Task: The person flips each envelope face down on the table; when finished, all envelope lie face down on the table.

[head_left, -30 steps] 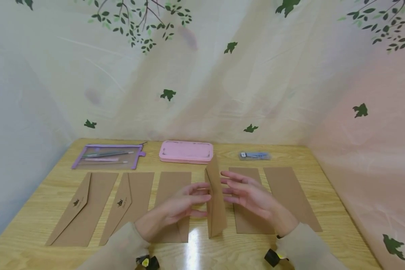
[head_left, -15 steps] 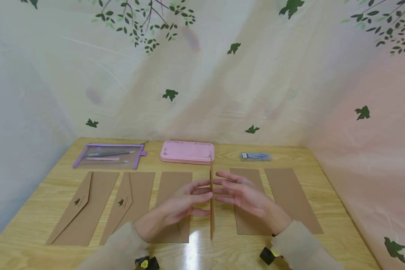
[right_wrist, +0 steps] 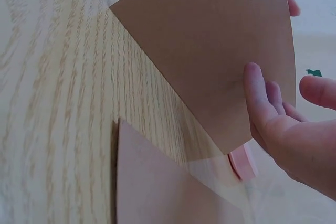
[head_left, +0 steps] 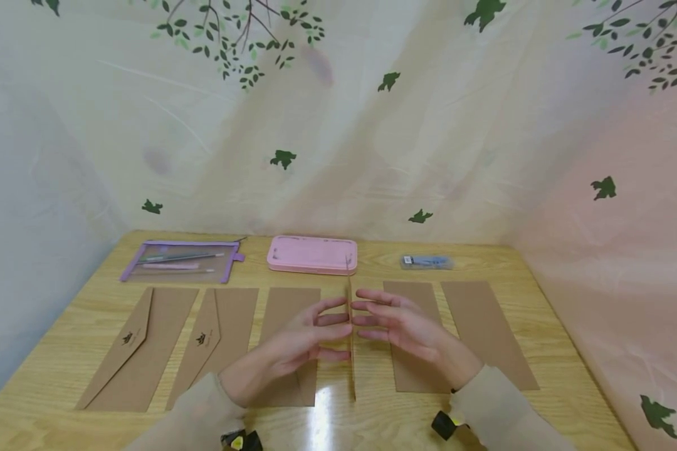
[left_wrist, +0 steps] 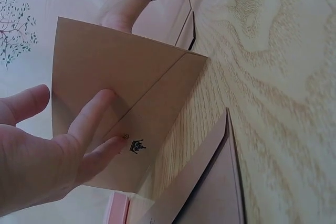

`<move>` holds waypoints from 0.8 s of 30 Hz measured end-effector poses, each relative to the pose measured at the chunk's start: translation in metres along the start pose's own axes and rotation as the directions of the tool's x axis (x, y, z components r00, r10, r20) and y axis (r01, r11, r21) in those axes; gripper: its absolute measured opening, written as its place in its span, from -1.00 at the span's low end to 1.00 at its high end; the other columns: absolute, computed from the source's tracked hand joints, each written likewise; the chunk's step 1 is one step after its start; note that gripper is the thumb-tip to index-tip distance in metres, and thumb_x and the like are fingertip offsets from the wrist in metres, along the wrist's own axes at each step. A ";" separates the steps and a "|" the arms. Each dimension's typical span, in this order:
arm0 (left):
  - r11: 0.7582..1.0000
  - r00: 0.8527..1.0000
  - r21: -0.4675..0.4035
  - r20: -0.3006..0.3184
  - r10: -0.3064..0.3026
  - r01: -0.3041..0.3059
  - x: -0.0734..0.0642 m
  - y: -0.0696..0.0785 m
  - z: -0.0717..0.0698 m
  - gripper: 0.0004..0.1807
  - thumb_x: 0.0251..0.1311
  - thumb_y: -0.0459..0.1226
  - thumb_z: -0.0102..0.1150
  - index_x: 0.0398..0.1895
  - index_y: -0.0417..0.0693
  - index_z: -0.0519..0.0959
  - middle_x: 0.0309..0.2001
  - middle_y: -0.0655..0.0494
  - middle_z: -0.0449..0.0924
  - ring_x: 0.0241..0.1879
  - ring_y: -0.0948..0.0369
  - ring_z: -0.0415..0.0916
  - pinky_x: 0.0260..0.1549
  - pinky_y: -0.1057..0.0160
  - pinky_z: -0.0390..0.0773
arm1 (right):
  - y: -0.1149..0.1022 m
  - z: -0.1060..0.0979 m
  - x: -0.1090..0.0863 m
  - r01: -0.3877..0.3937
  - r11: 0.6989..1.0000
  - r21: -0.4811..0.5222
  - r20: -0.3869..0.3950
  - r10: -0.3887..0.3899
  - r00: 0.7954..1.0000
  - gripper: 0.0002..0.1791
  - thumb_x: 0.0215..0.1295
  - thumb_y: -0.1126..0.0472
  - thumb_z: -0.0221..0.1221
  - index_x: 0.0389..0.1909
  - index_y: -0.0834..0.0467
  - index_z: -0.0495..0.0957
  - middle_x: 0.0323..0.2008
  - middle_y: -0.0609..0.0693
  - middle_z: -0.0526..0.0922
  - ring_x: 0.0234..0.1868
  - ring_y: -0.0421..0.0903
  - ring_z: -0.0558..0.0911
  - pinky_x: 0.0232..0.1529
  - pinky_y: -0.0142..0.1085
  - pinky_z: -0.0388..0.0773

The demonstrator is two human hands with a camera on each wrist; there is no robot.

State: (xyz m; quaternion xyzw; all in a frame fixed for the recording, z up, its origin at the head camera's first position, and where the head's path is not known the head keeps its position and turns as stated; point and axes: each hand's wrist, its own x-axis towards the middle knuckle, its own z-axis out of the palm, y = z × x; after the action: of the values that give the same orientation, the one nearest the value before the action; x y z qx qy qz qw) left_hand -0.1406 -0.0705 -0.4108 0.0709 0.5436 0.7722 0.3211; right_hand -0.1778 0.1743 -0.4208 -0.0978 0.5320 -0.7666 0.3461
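Note:
A brown kraft envelope [head_left: 351, 369] stands upright on its long edge at the middle of the table, almost edge-on in the head view. My left hand [head_left: 296, 341] touches its flap side with outstretched fingers; a small black crown print [left_wrist: 137, 146] shows there in the left wrist view. From the other side, my right hand [head_left: 409, 326] lays straight fingertips against the plain face [right_wrist: 199, 40]. Neither thumb wraps round the envelope. Flat beneath the left hand lies another envelope [head_left: 290, 300], partly covered; under the right hand is a plain one [head_left: 412, 369].
Two crown-printed envelopes [head_left: 169, 351] [head_left: 231, 326] lie flap up at the left, and one plain envelope [head_left: 488, 332] at the far right. Behind them sit a purple-edged mesh pouch [head_left: 183, 246] with pens, a pink case [head_left: 312, 254] and a small clear blue box [head_left: 427, 262].
The envelope has turned from showing its flap side to nearly edge-on. My right hand has moved left against it, while the left hand has barely shifted.

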 end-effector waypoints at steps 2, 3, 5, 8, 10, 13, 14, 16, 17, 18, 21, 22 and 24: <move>1.000 1.000 -0.004 -0.008 -0.001 0.001 0.000 0.000 0.000 -0.09 0.35 -0.32 0.27 0.60 -0.18 -0.07 0.53 -0.41 -0.03 0.38 -0.35 0.20 0.13 -0.15 0.58 | 0.001 -0.002 0.001 0.002 1.000 -0.002 0.003 -0.002 1.000 -0.36 0.59 0.28 -0.01 0.53 0.40 0.01 0.34 0.24 0.43 0.23 0.16 0.55 0.31 -0.03 0.48; 1.000 1.000 -0.005 -0.013 -0.001 0.001 0.000 0.000 0.000 -0.09 0.35 -0.32 0.27 0.60 -0.17 -0.07 0.52 -0.41 -0.03 0.37 -0.36 0.22 0.12 -0.15 0.58 | 0.002 -0.003 0.002 0.003 1.000 -0.003 0.005 -0.003 1.000 -0.36 0.59 0.28 -0.01 0.53 0.41 0.01 0.33 0.23 0.45 0.22 0.15 0.56 0.30 -0.03 0.48; 1.000 1.000 -0.008 -0.017 0.002 -0.002 0.000 0.000 -0.001 -0.08 0.34 -0.34 0.27 0.60 -0.17 -0.08 0.52 -0.42 -0.02 0.35 -0.36 0.26 0.12 -0.16 0.58 | 0.004 -0.005 0.003 0.001 1.000 -0.002 0.007 -0.001 1.000 -0.36 0.58 0.28 -0.01 0.52 0.42 0.01 0.30 0.20 0.48 0.20 0.11 0.58 0.29 -0.04 0.50; 1.000 1.000 -0.011 -0.026 0.004 -0.004 0.000 0.000 -0.001 -0.10 0.34 -0.37 0.26 0.59 -0.17 -0.06 0.50 -0.42 0.04 0.30 -0.31 0.34 0.11 -0.16 0.59 | 0.006 -0.007 0.004 -0.006 1.000 0.002 0.016 0.006 1.000 -0.39 0.59 0.28 -0.01 0.50 0.43 0.05 0.25 0.16 0.51 0.16 0.07 0.60 0.28 -0.05 0.51; 1.000 0.999 -0.007 -0.032 0.007 -0.008 -0.001 -0.001 -0.002 -0.11 0.33 -0.38 0.26 0.59 -0.18 -0.06 0.48 -0.41 0.08 0.27 -0.27 0.40 0.11 -0.16 0.59 | 0.008 -0.009 0.004 -0.012 1.000 0.002 0.020 0.012 1.000 -0.41 0.58 0.28 0.00 0.49 0.43 0.09 0.23 0.15 0.52 0.15 0.06 0.60 0.28 -0.04 0.52; 1.000 0.999 0.000 -0.042 0.012 -0.012 -0.001 -0.002 -0.003 -0.12 0.33 -0.40 0.25 0.58 -0.18 -0.04 0.46 -0.40 0.14 0.23 -0.22 0.46 0.10 -0.14 0.60 | 0.010 -0.011 0.005 -0.022 1.000 0.008 0.018 0.022 1.000 -0.42 0.58 0.27 0.01 0.48 0.42 0.13 0.22 0.14 0.53 0.12 0.05 0.61 0.27 -0.04 0.52; 1.000 0.999 0.001 -0.045 0.014 -0.014 0.000 -0.002 -0.003 -0.12 0.33 -0.40 0.25 0.58 -0.18 -0.04 0.46 -0.40 0.15 0.22 -0.20 0.48 0.10 -0.13 0.60 | 0.011 -0.012 0.006 -0.027 1.000 0.008 0.016 0.027 1.000 -0.42 0.58 0.27 0.01 0.47 0.42 0.13 0.22 0.14 0.53 0.12 0.05 0.61 0.26 -0.04 0.53; 1.000 0.999 0.000 -0.048 0.017 -0.017 0.000 -0.004 -0.004 -0.12 0.32 -0.42 0.25 0.58 -0.18 -0.03 0.45 -0.39 0.17 0.21 -0.19 0.49 0.09 -0.13 0.61 | 0.013 -0.014 0.006 -0.040 0.999 0.008 0.011 0.040 0.999 -0.43 0.58 0.27 0.00 0.48 0.41 0.14 0.21 0.14 0.53 0.11 0.05 0.62 0.26 -0.04 0.53; 1.000 0.999 -0.001 -0.051 0.017 -0.017 0.000 -0.004 -0.005 -0.12 0.32 -0.43 0.25 0.58 -0.18 -0.03 0.44 -0.39 0.18 0.19 -0.18 0.51 0.09 -0.12 0.61 | 0.014 -0.015 0.006 -0.047 0.999 0.007 0.009 0.047 0.999 -0.43 0.58 0.27 0.01 0.48 0.40 0.14 0.22 0.14 0.53 0.10 0.05 0.62 0.26 -0.03 0.53; 1.000 0.998 0.001 -0.054 0.016 -0.016 -0.001 -0.005 -0.006 -0.12 0.32 -0.43 0.25 0.58 -0.17 -0.02 0.44 -0.38 0.19 0.18 -0.17 0.52 0.08 -0.12 0.62 | 0.014 -0.016 0.005 -0.054 0.999 0.006 0.008 0.054 0.998 -0.42 0.58 0.27 0.00 0.48 0.40 0.13 0.23 0.14 0.52 0.10 0.05 0.62 0.26 -0.04 0.53; 1.000 0.998 0.012 -0.065 0.008 -0.008 -0.002 -0.007 -0.009 -0.12 0.31 -0.42 0.26 0.58 -0.16 -0.02 0.42 -0.37 0.22 0.14 -0.12 0.54 0.07 -0.12 0.63 | 0.017 -0.018 0.005 -0.074 0.997 0.002 0.001 0.074 0.997 -0.42 0.58 0.28 0.00 0.49 0.39 0.12 0.24 0.15 0.51 0.09 0.05 0.62 0.25 -0.04 0.54; 1.000 0.998 0.019 -0.069 0.006 -0.005 -0.003 -0.007 -0.010 -0.11 0.31 -0.41 0.27 0.58 -0.16 -0.02 0.43 -0.37 0.22 0.14 -0.11 0.54 0.07 -0.12 0.63 | 0.018 -0.019 0.005 -0.078 0.997 0.001 -0.001 0.078 0.997 -0.42 0.58 0.28 0.00 0.49 0.39 0.12 0.24 0.15 0.51 0.08 0.05 0.62 0.25 -0.04 0.54; 0.999 0.997 0.037 -0.074 0.002 0.001 -0.005 -0.008 -0.012 -0.10 0.31 -0.38 0.28 0.59 -0.16 -0.03 0.44 -0.37 0.20 0.15 -0.09 0.53 0.07 -0.11 0.62 | 0.019 -0.021 0.005 -0.084 0.996 -0.001 -0.001 0.084 0.996 -0.41 0.58 0.28 0.00 0.50 0.40 0.10 0.25 0.16 0.52 0.08 0.05 0.63 0.25 -0.03 0.54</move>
State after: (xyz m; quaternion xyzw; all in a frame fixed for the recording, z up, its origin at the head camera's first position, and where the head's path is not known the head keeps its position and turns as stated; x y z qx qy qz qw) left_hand -0.1391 -0.0816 -0.4214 0.0482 0.5693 0.7642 0.2992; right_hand -0.1844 0.1831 -0.4473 -0.0754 0.5361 -0.7511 0.3779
